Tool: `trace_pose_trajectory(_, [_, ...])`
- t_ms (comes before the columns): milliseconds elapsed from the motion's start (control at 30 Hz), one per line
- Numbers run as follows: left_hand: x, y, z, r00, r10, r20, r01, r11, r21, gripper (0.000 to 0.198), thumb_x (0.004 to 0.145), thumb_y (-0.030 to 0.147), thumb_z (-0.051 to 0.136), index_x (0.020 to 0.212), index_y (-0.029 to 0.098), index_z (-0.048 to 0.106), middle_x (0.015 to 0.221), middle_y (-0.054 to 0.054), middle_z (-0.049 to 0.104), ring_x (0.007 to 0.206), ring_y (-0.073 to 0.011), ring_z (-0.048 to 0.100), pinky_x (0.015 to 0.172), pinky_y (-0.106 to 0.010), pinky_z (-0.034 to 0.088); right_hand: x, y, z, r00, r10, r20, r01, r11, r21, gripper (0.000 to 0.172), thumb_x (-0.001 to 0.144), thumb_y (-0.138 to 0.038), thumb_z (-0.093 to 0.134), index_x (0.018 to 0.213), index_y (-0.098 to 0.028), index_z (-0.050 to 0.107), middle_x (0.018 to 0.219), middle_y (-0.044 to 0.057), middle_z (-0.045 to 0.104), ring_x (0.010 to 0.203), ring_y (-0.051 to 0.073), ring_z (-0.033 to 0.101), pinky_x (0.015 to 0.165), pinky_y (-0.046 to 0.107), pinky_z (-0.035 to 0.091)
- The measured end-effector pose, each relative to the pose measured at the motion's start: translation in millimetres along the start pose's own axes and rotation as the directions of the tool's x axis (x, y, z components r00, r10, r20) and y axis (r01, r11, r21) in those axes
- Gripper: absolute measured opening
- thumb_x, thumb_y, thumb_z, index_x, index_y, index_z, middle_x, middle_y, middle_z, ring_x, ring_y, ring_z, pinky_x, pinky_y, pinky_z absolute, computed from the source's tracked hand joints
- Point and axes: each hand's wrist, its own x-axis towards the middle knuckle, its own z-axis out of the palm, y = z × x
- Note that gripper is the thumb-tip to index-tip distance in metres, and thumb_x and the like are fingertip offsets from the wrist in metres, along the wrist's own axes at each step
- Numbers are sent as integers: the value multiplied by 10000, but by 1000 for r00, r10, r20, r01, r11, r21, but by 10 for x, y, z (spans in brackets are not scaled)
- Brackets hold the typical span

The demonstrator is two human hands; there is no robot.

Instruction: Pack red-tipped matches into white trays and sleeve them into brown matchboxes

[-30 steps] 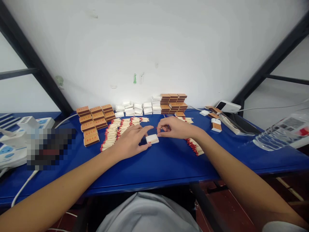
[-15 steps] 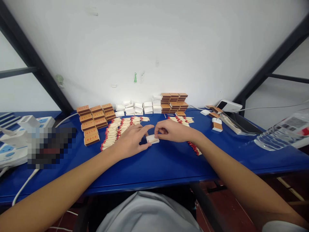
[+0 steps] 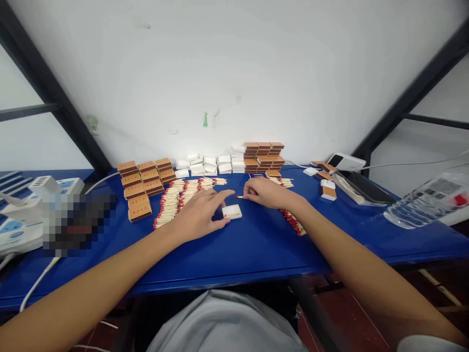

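Observation:
A small white matchbox tray (image 3: 232, 211) with a little match wood and red showing inside lies on the blue table. My left hand (image 3: 203, 212) is beside it on the left, thumb and fingers spread apart around its left end. Behind and right of the tray, my right hand (image 3: 266, 193) pinches a match (image 3: 240, 197) whose red head points left. Rows of red-tipped matches (image 3: 170, 203) lie left of my left hand. More matches (image 3: 293, 223) lie beside and behind my right hand, partly hidden by it.
Stacked orange matchboxes (image 3: 139, 199) stand at the left, others (image 3: 264, 154) against the wall. White trays (image 3: 210, 165) line the wall between them. A power strip (image 3: 22, 225) and blurred dark object lie far left; a bottle (image 3: 421, 203) and black phone (image 3: 366, 188) are right.
My right hand has moved back and to the right, away from the white tray, and a match now shows at its fingertips. My left hand stays in place.

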Motion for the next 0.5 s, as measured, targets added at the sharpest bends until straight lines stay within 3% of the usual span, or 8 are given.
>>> trace_pose_trajectory(500, [-2, 2, 5, 1000, 13, -9, -13, 1000, -8, 646, 936, 271, 756, 1500, 253, 442, 1113, -35, 729, 1062, -264, 632, 954, -420, 523, -44, 2, -43, 999, -7, 49, 5, 999, 48, 104, 976, -257, 611, 917, -198, 674, 873, 48, 665, 758, 186, 558, 651, 293, 343])
